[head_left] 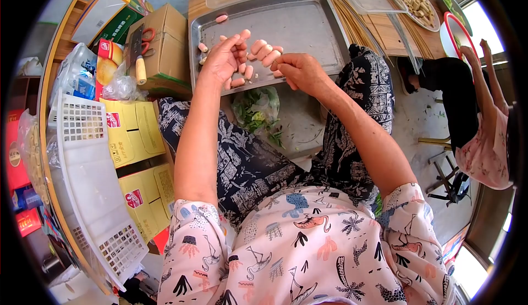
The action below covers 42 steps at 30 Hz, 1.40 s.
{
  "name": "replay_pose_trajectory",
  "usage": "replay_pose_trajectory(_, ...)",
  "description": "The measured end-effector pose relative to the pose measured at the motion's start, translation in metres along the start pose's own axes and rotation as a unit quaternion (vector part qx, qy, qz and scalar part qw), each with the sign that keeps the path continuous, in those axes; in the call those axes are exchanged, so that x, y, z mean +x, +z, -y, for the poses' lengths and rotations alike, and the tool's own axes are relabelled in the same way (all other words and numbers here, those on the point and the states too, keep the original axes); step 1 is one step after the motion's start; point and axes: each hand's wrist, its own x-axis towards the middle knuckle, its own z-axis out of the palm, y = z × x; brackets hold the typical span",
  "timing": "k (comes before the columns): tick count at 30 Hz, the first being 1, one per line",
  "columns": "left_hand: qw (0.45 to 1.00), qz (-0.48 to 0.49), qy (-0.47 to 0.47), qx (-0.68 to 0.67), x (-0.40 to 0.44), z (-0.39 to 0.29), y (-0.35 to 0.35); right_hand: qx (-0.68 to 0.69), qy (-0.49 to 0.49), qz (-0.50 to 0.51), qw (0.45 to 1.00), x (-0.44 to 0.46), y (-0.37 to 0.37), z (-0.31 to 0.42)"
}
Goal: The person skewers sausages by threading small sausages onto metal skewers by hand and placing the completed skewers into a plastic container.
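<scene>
Above a metal tray (302,22), my left hand (223,57) is closed, with a small pink sausage (245,34) at its fingertips. My right hand (301,70) is closed in a pinch at the end of a row of small sausages (265,51) lying side by side. Whether a stick runs through that row, I cannot make out. Loose sausages lie in the tray below and around my hands, one (221,18) farther back and another (203,47) by the left wall.
Thin bamboo skewers (336,16) lie right of the tray. A plate of food pieces (413,0) stands at the back right. A cardboard box (165,46) holds scissors (147,40) on top. Greens in a plastic bag (256,107) sit below the tray. Another person (487,134) is at right.
</scene>
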Motion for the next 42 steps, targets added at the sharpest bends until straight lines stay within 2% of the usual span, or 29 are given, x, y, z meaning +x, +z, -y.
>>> replay_pose_trajectory(3,0.999,-0.016,0.012,0.025,-0.007,-0.001,0.012,-0.006,0.003,-0.001,1.0,-0.002,0.0,0.006)
replay_pose_trajectory(8,0.996,0.036,-0.019,0.079,-0.011,-0.003,0.017,-0.002,0.021,-0.006,1.0,0.0,0.001,0.005)
replay_pose_trajectory(18,0.998,0.046,-0.005,0.051,-0.007,0.003,0.017,0.065,0.02,-0.003,0.998,0.005,0.002,-0.003)
replay_pose_trajectory(20,0.991,0.125,0.019,0.04,-0.01,0.002,0.025,0.063,0.021,-0.005,0.998,0.005,0.003,-0.001)
replay_pose_trajectory(23,0.996,0.09,0.017,0.01,-0.007,0.008,0.022,0.064,0.022,-0.012,0.998,0.004,0.004,0.001)
replay_pose_trajectory(26,0.994,0.106,0.027,-0.019,-0.002,0.008,0.018,0.056,0.017,-0.008,0.998,0.006,0.005,-0.002)
replay_pose_trajectory(33,0.998,0.066,0.02,-0.001,-0.008,0.004,0.021,0.04,0.018,-0.006,0.999,0.008,0.006,-0.005)
replay_pose_trajectory(35,0.998,0.011,0.057,0.012,-0.011,0.007,0.028,0.039,0.02,-0.006,0.999,0.008,0.006,-0.005)
replay_pose_trajectory(42,0.995,0.073,0.067,-0.02,-0.008,0.011,0.029,0.054,0.01,-0.021,0.998,0.009,0.007,-0.007)
